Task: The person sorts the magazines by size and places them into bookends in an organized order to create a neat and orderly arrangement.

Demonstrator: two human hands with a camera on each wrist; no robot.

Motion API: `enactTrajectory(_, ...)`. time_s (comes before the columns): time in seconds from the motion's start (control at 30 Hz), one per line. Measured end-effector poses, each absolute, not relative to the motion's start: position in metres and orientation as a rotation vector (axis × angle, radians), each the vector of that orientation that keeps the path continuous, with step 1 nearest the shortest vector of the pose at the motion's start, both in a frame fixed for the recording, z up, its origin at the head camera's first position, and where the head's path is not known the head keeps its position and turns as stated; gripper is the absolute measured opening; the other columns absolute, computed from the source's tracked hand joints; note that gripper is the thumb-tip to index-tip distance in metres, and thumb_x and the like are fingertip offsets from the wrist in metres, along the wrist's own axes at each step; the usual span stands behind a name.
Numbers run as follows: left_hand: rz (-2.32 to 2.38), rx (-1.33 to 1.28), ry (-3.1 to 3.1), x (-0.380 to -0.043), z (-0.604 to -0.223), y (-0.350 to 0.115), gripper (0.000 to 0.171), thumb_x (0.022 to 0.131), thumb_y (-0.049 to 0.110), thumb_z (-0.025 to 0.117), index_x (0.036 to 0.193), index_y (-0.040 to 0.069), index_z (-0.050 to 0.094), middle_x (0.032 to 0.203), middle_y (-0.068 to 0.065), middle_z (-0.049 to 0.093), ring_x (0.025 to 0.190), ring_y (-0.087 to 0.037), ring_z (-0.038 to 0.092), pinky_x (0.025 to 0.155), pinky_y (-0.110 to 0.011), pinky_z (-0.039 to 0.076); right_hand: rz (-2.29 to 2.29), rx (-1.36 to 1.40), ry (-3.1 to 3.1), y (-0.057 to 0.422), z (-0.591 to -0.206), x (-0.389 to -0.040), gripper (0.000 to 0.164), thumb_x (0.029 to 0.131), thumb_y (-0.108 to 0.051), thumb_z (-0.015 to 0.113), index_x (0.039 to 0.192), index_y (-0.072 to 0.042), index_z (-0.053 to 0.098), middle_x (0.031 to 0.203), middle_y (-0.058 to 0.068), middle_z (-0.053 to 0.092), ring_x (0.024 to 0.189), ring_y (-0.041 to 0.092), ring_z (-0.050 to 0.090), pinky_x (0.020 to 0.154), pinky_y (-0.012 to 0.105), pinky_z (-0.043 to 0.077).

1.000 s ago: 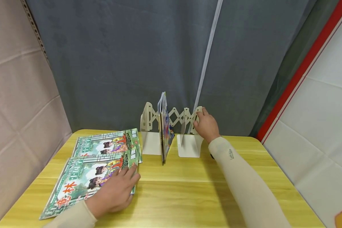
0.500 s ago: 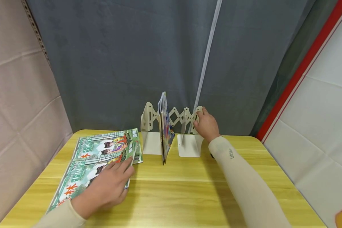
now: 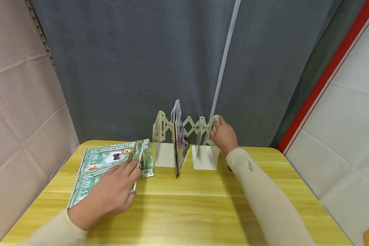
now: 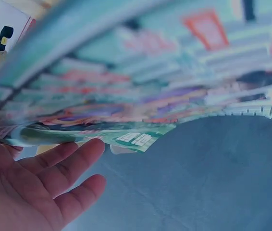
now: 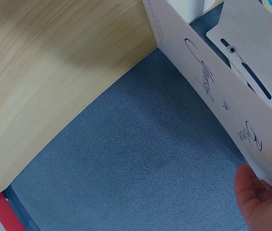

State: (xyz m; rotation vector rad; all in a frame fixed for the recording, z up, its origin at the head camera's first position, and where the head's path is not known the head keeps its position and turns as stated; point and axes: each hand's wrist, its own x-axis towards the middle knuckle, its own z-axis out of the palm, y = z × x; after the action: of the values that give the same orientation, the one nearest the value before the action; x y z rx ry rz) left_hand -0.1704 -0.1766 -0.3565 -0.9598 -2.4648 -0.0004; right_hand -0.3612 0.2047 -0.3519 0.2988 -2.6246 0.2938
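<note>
My left hand (image 3: 110,191) pinches the right edge of the front magazine (image 3: 86,188), which has a green illustrated cover and bends up near the fingers. Its cover fills the upper left wrist view, above the loosely bent fingers. A matching magazine (image 3: 95,160) lies flat behind, partly covered. With my right hand (image 3: 224,138) I hold the top of the right end plate of a cream expandable bookend rack (image 3: 204,162); the right wrist view shows the fingers (image 5: 245,185) at that plate's edge. A thin stack of books (image 3: 176,147) stands upright in the rack's left section.
The rack stands near the back edge of the wooden table (image 3: 184,218), before a grey curtain (image 3: 126,68). Its lattice arms (image 3: 189,126) link the plates. Pale fabric walls rise on both sides, the right one (image 3: 350,130) trimmed in red.
My left hand has drawn leftward, and the front magazine has shifted with it, its right edge bending up off the table. My right hand has stayed on the rack.
</note>
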Motion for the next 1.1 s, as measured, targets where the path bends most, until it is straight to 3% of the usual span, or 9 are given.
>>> enactTrajectory(0.83, -0.156, -1.020, -2.255, -0.165, -0.292, -0.154, 0.026, 0.074, 0.016, 0.046, 0.097, 0.006, 0.051, 0.126, -0.024, 0.059, 0.114, -0.039, 0.058, 0.095, -0.051, 0.047, 0.292, 0.301, -2.585, 0.205, -0.354, -0.360, 0.041, 0.096, -0.021, 0.053, 0.131, 0.001, 0.061, 0.148, 0.028, 0.042, 0.098, 0.046, 0.063, 0.087, 0.056, 0.051)
enactTrajectory(1.1, -0.258, -1.062, -2.190, -0.170, -0.281, -0.145, 0.023, 0.074, 0.015, 0.046, 0.095, 0.009, 0.052, 0.124, -0.020, 0.061, 0.118, -0.034, 0.058, 0.094, -0.059, 0.047, 0.303, 0.314, -2.577, 0.205, -0.355, -0.361, 0.041, 0.097, -0.023, 0.055, 0.131, 0.000, 0.061, 0.149, 0.028, 0.041, 0.096, 0.046, 0.063, 0.085, 0.056, 0.051)
